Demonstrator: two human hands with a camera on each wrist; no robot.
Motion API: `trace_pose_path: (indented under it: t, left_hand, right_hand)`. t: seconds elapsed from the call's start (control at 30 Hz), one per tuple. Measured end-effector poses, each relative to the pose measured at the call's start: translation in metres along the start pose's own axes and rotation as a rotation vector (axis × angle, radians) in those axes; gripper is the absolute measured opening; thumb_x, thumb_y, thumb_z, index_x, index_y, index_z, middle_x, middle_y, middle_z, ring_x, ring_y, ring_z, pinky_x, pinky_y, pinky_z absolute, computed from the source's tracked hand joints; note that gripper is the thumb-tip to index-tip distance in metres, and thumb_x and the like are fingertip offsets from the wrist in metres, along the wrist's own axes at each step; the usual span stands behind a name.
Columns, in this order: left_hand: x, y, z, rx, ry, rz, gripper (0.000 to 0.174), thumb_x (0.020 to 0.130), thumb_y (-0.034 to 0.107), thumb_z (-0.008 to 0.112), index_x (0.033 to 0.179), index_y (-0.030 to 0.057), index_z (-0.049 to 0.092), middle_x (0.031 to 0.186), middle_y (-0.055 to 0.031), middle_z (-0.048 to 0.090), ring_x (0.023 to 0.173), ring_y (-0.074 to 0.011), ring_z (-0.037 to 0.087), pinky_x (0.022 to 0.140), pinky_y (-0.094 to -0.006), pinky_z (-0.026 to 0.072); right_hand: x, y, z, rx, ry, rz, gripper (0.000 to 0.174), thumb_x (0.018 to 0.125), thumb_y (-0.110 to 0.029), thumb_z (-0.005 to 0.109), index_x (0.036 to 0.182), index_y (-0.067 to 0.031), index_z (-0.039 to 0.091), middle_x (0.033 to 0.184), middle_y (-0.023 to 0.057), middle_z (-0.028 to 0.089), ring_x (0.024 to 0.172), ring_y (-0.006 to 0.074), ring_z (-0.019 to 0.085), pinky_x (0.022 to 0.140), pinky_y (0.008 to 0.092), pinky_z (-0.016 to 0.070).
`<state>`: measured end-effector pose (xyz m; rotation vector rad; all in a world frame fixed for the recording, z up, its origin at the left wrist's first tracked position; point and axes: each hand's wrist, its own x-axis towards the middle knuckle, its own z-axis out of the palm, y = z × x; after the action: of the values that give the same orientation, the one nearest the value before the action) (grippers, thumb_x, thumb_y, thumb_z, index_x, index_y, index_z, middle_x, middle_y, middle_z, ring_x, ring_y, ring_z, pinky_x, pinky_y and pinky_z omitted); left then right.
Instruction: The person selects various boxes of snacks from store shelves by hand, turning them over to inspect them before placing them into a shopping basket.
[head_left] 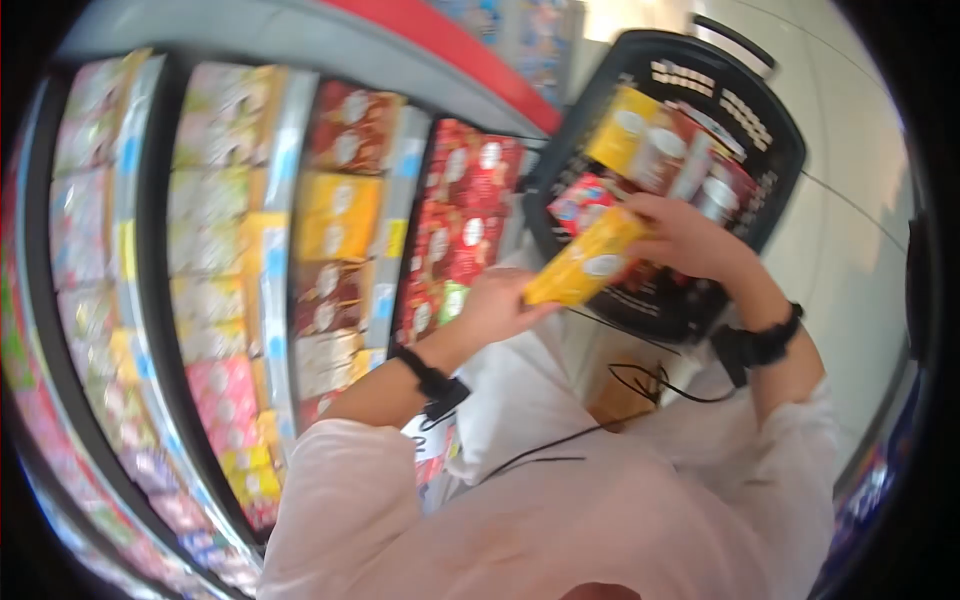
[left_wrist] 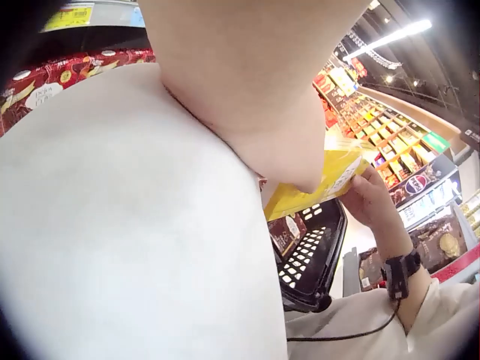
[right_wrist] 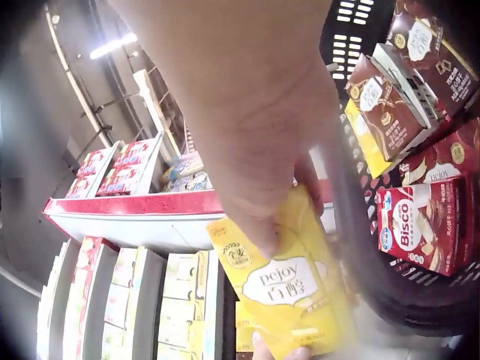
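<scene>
Box (head_left: 580, 265) — left hand (head_left: 496, 306), right hand (head_left: 684, 236), both pinching

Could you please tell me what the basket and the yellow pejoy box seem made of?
The basket looks like black moulded plastic, judging by its regular rows of holes and soft sheen. The yellow pejoy box seems printed card, flat-panelled; its shine could be coating or film.

Bright, cool light fills the store aisle; a white tube glows overhead in both wrist views, with smaller ceiling lamps shining in the left; pale glare washes the floor tiles (head_left: 850, 150) in the head view, where the shelf packs (head_left: 215, 300) are smeared and soft; dark, curved borders ring the wide-angle frames, bending shelf lines; package lettering reads sharper in the right wrist view.
</scene>
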<state>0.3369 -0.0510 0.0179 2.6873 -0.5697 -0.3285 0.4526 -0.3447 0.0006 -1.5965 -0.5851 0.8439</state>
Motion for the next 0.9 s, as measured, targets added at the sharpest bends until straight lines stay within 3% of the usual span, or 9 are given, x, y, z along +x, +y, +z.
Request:
trace_pose_path:
  t: [0.07, 0.2, 0.4, 0.47, 0.53, 0.63, 0.67, 0.8, 0.9]
  left_hand:
    - [-0.003, -0.003, -0.002, -0.037, 0.021, -0.009, 0.024, 0.079, 0.029, 0.072, 0.085, 0.0072, 0.063, 0.071, -0.0085, 0.062, 0.069, -0.0288, 0.062, 0.062, -0.0390, 0.0491]
    - [-0.013, -0.011, -0.003, -0.016, 0.058, -0.070, 0.020, 0.080, 0.024, 0.070, 0.081, 0.0069, 0.061, 0.070, -0.0077, 0.061, 0.067, -0.0275, 0.062, 0.061, -0.0387, 0.0488]
    - [-0.027, -0.022, -0.005, -0.035, 0.119, -0.111, 0.011, 0.079, 0.016, 0.064, 0.083, 0.0063, 0.061, 0.070, -0.0091, 0.061, 0.068, -0.0287, 0.062, 0.061, -0.0398, 0.0491]
    - [-0.031, -0.026, -0.007, -0.025, 0.095, -0.134, 0.012, 0.079, 0.017, 0.063, 0.083, 0.0061, 0.061, 0.072, -0.0102, 0.061, 0.070, -0.0299, 0.062, 0.063, -0.0412, 0.0490]
    - [-0.034, -0.028, -0.007, -0.022, 0.094, -0.159, 0.013, 0.079, 0.019, 0.062, 0.083, 0.0063, 0.060, 0.073, -0.0107, 0.062, 0.074, -0.0316, 0.062, 0.066, -0.0432, 0.0489]
    - [-0.038, -0.029, -0.008, -0.016, 0.088, -0.201, 0.015, 0.079, 0.021, 0.061, 0.083, 0.0064, 0.060, 0.075, -0.0115, 0.062, 0.078, -0.0335, 0.062, 0.070, -0.0454, 0.0488]
    - [-0.039, -0.030, -0.008, -0.011, 0.085, -0.221, 0.015, 0.079, 0.021, 0.061, 0.083, 0.0063, 0.060, 0.076, -0.0119, 0.062, 0.079, -0.0337, 0.062, 0.070, -0.0455, 0.0488]
    - [-0.040, -0.030, -0.009, 0.017, 0.125, -0.192, 0.014, 0.079, 0.019, 0.061, 0.083, 0.0061, 0.060, 0.075, -0.0116, 0.062, 0.074, -0.0321, 0.062, 0.066, -0.0432, 0.0486]
    - [-0.040, -0.031, -0.008, 0.033, 0.146, -0.183, 0.014, 0.079, 0.019, 0.062, 0.083, 0.0058, 0.061, 0.075, -0.0119, 0.062, 0.075, -0.0322, 0.062, 0.066, -0.0430, 0.0488]
  right_hand:
    - [0.002, 0.019, -0.015, -0.213, 0.185, -0.200, 0.038, 0.087, -0.011, 0.065, 0.123, -0.0030, 0.054, 0.103, 0.0104, 0.064, 0.102, 0.0202, 0.062, 0.088, 0.0313, 0.0484]
    - [0.000, 0.040, -0.074, -0.147, 0.323, -0.097, 0.037, 0.090, -0.015, 0.061, 0.123, 0.0007, 0.054, 0.108, 0.0084, 0.064, 0.098, 0.0156, 0.059, 0.090, 0.0274, 0.0460]
    - [-0.007, 0.077, -0.117, -0.071, 0.353, 0.414, 0.034, 0.091, -0.018, 0.058, 0.115, 0.0050, 0.059, 0.092, 0.0073, 0.067, 0.085, 0.0165, 0.064, 0.077, 0.0301, 0.0506]
    - [-0.001, 0.107, -0.122, -0.336, 0.446, 0.407, 0.032, 0.088, -0.019, 0.059, 0.110, 0.0045, 0.062, 0.085, 0.0126, 0.068, 0.080, 0.0240, 0.067, 0.074, 0.0355, 0.0519]
    - [0.009, 0.153, -0.126, -0.697, 0.650, 0.378, 0.030, 0.084, -0.016, 0.056, 0.108, 0.0014, 0.063, 0.095, 0.0265, 0.065, 0.091, 0.0409, 0.065, 0.081, 0.0464, 0.0507]
    - [0.017, 0.148, -0.104, -1.020, 0.726, 0.524, 0.032, 0.087, -0.018, 0.052, 0.114, -0.0043, 0.059, 0.110, 0.0215, 0.058, 0.100, 0.0420, 0.060, 0.087, 0.0496, 0.0504]
    - [0.017, 0.134, -0.094, -1.033, 0.630, 0.612, 0.033, 0.089, -0.019, 0.051, 0.119, -0.0066, 0.057, 0.114, 0.0193, 0.056, 0.105, 0.0399, 0.058, 0.087, 0.0509, 0.0507]
    - [0.024, 0.134, -0.064, -1.042, 0.557, 0.579, 0.039, 0.088, -0.021, 0.052, 0.126, -0.0104, 0.050, 0.128, 0.0184, 0.049, 0.114, 0.0421, 0.054, 0.090, 0.0504, 0.0497]
    - [0.030, 0.144, -0.060, -1.081, 0.461, 0.589, 0.050, 0.085, -0.024, 0.056, 0.133, -0.0131, 0.048, 0.140, 0.0280, 0.037, 0.121, 0.0478, 0.048, 0.096, 0.0513, 0.0460]
